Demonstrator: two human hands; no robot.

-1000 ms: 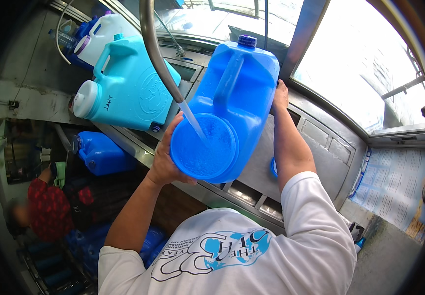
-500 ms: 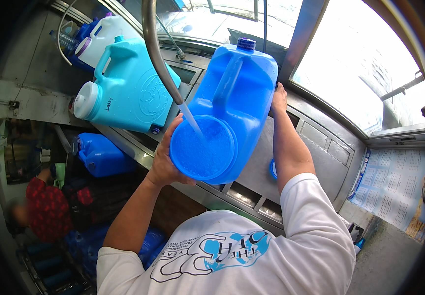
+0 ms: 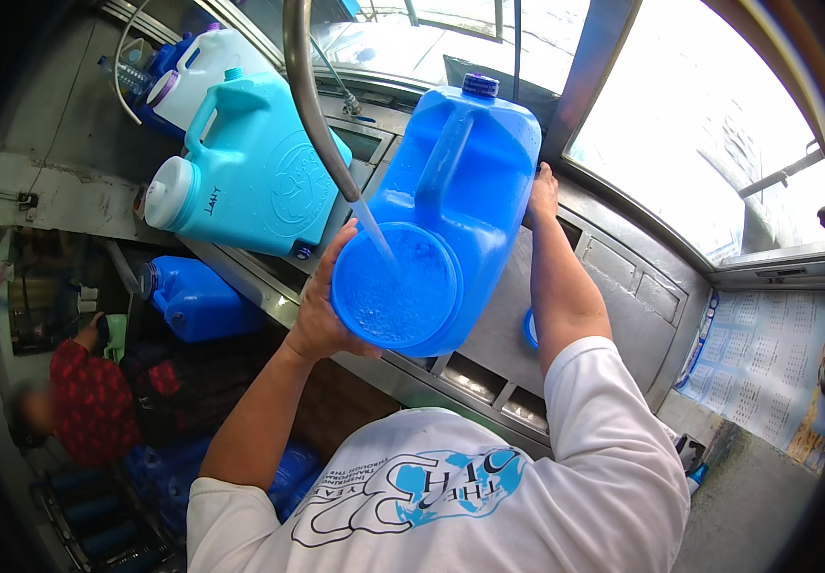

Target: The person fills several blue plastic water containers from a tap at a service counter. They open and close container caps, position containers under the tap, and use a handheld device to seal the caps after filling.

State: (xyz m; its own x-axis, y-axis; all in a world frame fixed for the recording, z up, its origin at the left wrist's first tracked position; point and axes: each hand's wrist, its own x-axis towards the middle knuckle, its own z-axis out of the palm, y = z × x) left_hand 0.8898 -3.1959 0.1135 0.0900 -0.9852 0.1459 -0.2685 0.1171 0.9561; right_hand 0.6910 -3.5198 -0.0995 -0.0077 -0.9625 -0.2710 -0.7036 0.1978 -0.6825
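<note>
A large blue water jug (image 3: 493,205) leans over the steel counter, its wide round mouth toward me. Water (image 3: 374,234) streams from a curved metal pipe (image 3: 315,124) into that mouth, and the surface inside is bubbly. My left hand (image 3: 319,315) wraps round the left side of the wide neck, its fingers partly hidden beneath. Against the jug's far right side rests my right hand (image 3: 543,196), holding it there with part of the fingers out of sight. A dark blue cap (image 3: 480,86) closes the jug's small upper spout.
Left of the pipe stand a turquoise jug (image 3: 259,172) with a white lid and a whitish jug (image 3: 226,72). Another blue jug (image 3: 207,301) sits lower left. A blue-rimmed lid (image 3: 531,328) lies on the steel counter (image 3: 613,329). A person in red (image 3: 92,406) is at far left.
Both hands and the jug keep nearly the same place while water keeps running. Bubbles on the water's surface have shifted. The person at far left has moved slightly.
</note>
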